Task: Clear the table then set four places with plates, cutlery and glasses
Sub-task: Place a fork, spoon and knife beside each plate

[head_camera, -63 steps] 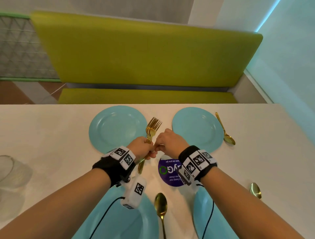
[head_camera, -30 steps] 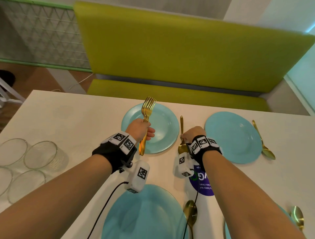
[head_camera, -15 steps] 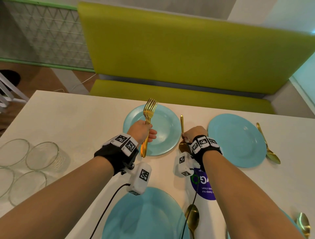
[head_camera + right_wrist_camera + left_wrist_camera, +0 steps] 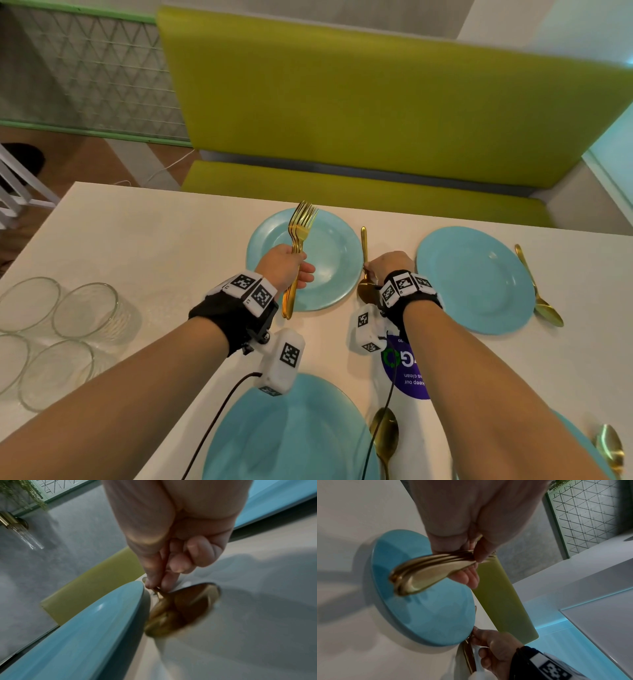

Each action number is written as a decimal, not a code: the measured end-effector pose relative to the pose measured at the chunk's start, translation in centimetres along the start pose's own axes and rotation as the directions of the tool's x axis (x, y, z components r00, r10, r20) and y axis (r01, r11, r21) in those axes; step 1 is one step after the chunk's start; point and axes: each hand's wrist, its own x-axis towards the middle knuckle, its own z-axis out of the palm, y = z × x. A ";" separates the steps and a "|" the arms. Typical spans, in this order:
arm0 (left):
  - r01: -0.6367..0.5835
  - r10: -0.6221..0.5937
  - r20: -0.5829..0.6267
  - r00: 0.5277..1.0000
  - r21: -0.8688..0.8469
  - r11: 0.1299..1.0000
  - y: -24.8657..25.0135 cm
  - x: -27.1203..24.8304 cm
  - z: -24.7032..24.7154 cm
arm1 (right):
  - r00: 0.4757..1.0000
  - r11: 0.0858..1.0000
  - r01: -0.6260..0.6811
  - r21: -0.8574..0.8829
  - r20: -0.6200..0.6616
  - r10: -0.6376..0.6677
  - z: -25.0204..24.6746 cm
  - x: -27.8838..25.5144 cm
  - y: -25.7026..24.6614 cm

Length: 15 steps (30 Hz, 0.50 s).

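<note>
My left hand grips a bundle of gold forks upright over the far-left blue plate. The left wrist view shows their handles sticking out below my curled fingers. My right hand pinches the neck of a gold spoon that lies just right of that plate. In the right wrist view, thumb and fingertips hold the spoon's neck, and its bowl sits on the white table beside the plate's rim.
The far-right plate has a spoon on its right. A near plate with a spoon lies below my arms, another spoon at the right edge. Several glasses stand at the left. A green bench lies beyond the table.
My hands, joined at the cutlery bundle 2.1 s ago, have parted. The right one brought a spoon down beside the far-left plate. Over the last half second both have barely moved.
</note>
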 end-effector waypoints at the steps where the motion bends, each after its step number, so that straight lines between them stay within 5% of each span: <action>1: 0.003 -0.003 -0.002 1.000 0.000 1.000 -0.1 0.0 0.0 | 1.000 0.999 0.002 -0.040 0.008 -0.002 0.0 0.0 0.1; 7: -0.007 0.007 -0.005 1.000 0.008 1.000 -0.3 -0.3 0.0 | 0.995 0.902 -0.004 -0.431 -0.088 -0.037 0.4 -0.7 -0.4; 12: 0.000 0.000 -0.017 1.000 -0.004 1.000 -0.4 -0.3 0.1 | 0.982 0.918 0.020 -0.396 -0.163 -0.092 0.4 -1.0 -0.6; 15: 0.007 -0.006 -0.011 1.000 0.033 0.999 -0.6 -0.3 0.4 | 0.939 0.921 0.229 -0.316 -0.179 -0.295 -0.1 -2.5 -1.3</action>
